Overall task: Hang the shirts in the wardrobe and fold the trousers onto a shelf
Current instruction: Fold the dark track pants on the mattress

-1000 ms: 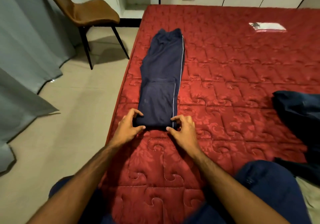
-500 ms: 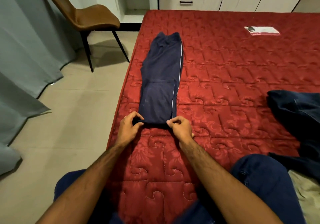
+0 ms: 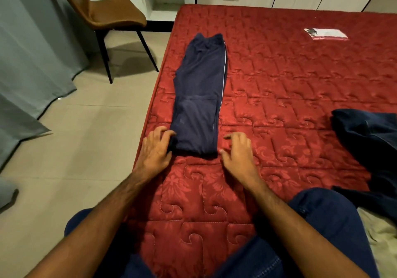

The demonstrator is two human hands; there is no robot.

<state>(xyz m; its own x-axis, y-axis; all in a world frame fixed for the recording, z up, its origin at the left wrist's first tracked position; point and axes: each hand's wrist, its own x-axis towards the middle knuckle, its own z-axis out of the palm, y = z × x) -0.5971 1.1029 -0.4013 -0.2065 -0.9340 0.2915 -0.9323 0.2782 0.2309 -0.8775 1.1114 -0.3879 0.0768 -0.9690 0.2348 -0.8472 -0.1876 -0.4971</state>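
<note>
— Where are your trousers?
— Your navy trousers (image 3: 199, 106), soft knit with a thin white side stripe, lie part-folded lengthwise on the quilted red mattress (image 3: 279, 97) near its left edge.
— And your hands?
— Your left hand (image 3: 155, 149) touches the folded end, fingers loosely curled; your right hand (image 3: 239, 151) hovers just beside it, grip spread.

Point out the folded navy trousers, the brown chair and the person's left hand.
folded navy trousers (image 3: 198, 110): head view, middle of the fabric.
brown chair (image 3: 117, 16): head view, seat.
left hand (image 3: 155, 151): head view, back of the hand.
</note>
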